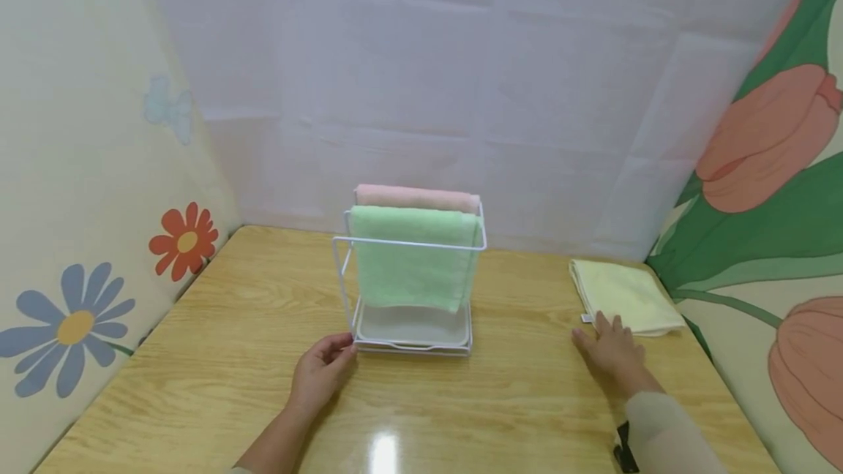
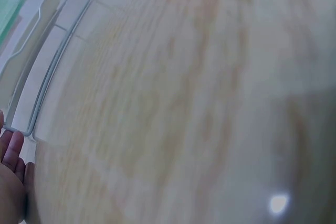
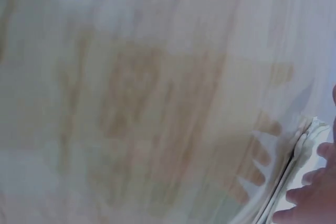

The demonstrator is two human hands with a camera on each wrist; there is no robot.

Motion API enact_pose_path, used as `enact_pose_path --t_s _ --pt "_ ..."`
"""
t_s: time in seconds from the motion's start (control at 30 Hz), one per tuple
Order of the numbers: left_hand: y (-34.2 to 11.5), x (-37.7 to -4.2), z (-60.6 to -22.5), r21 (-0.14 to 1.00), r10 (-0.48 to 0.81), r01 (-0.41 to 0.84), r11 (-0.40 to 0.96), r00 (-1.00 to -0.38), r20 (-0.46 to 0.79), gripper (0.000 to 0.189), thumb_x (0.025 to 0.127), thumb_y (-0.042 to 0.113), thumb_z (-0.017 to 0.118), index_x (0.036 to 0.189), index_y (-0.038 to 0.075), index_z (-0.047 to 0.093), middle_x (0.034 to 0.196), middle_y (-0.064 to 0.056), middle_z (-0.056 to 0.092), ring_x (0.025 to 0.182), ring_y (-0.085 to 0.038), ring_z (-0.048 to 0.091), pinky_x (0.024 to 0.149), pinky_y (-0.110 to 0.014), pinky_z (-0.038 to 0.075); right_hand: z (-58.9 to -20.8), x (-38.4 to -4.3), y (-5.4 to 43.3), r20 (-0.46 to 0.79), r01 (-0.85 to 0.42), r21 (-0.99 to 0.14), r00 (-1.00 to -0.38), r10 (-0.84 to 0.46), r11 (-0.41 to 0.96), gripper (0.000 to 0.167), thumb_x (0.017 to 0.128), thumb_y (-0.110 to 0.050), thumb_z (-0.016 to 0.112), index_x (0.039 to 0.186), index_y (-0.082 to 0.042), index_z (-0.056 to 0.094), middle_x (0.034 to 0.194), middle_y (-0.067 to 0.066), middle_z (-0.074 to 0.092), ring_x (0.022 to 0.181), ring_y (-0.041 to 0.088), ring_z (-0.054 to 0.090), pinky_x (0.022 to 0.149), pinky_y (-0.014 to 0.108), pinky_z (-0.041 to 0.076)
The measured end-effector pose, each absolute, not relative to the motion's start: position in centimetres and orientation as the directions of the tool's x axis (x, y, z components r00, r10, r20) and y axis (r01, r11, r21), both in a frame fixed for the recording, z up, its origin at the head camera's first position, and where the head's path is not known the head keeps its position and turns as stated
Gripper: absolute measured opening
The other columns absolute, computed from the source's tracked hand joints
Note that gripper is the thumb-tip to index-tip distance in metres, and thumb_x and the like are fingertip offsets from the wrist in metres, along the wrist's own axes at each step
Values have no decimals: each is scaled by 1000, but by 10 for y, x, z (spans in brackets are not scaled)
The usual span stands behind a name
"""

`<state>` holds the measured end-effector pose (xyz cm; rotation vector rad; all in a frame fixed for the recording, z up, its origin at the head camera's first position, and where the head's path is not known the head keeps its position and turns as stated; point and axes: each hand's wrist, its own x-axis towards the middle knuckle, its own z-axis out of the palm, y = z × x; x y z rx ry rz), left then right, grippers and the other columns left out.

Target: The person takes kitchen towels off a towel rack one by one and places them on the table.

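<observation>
A white wire towel rack (image 1: 410, 244) stands mid-table, with a folded green towel (image 1: 411, 262) over its middle bar and a pink towel (image 1: 418, 197) behind it. At the rack's base sits a white tray (image 1: 413, 326). My left hand (image 1: 320, 371) pinches the rack's lower front left corner; the left wrist view shows fingertips (image 2: 12, 148) against the bottom wire. To the right, a folded pale yellow towel (image 1: 622, 295) with a small white tag lies flat. My right hand (image 1: 612, 348) is at its near edge, fingers spread, and in the right wrist view the fingertips (image 3: 310, 177) overlap the towel.
The wooden table (image 1: 520, 386) has a glossy surface with a light reflection near its front. A white cloth backdrop (image 1: 421, 79) hangs behind, and flower-printed panels flank it left and right. A black strap (image 1: 624, 448) hangs by the right sleeve.
</observation>
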<state>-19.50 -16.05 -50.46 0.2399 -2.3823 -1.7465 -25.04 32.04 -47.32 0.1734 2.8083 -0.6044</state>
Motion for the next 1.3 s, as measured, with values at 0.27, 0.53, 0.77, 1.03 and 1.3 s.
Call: enact_pose_path --t_s 0.27,0.53,0.77,1.03,1.3 --pt "-161 -196 -503 952 -224 -18 305 -973 53 28 92 10 67 115 -6 65 112 -21 69 79 6 58 73 -13 51 -469 -253 317 -131 74 -433 -991 19 898 83 102 -52 38 149 12 15 151 46 6 139 61 9 113 70 16" --pt "-161 -195 -502 952 -225 -24 305 -973 48 28 92 10 67 114 -6 65 112 -21 70 78 6 58 72 -12 50 -453 -258 311 -69 41 -558 -998 3 829 78 100 -38 52 148 13 19 151 41 21 139 56 21 115 63 22" --pt "-161 -196 -505 950 -230 -14 311 -971 61 25 92 8 67 113 -6 66 110 -21 70 77 6 58 72 -13 50 -438 -261 301 -64 41 -599 -998 3 799 76 99 -39 54 150 8 22 152 38 23 139 54 25 114 63 26" --pt "-161 -196 -505 952 -231 -9 306 -971 65 26 91 8 68 113 -5 66 111 -21 70 78 6 58 72 -13 50 -419 -266 285 -26 0 -643 -999 -21 766 76 98 -39 58 150 6 25 152 35 27 136 53 33 108 62 36" --pt "-161 -197 -506 953 -225 -18 303 -973 53 25 92 8 66 114 -5 66 112 -20 70 79 7 58 73 -13 50 -398 -269 271 4 -34 -696 -999 -44 718 76 97 -37 61 152 1 25 154 30 29 137 48 35 109 61 36"
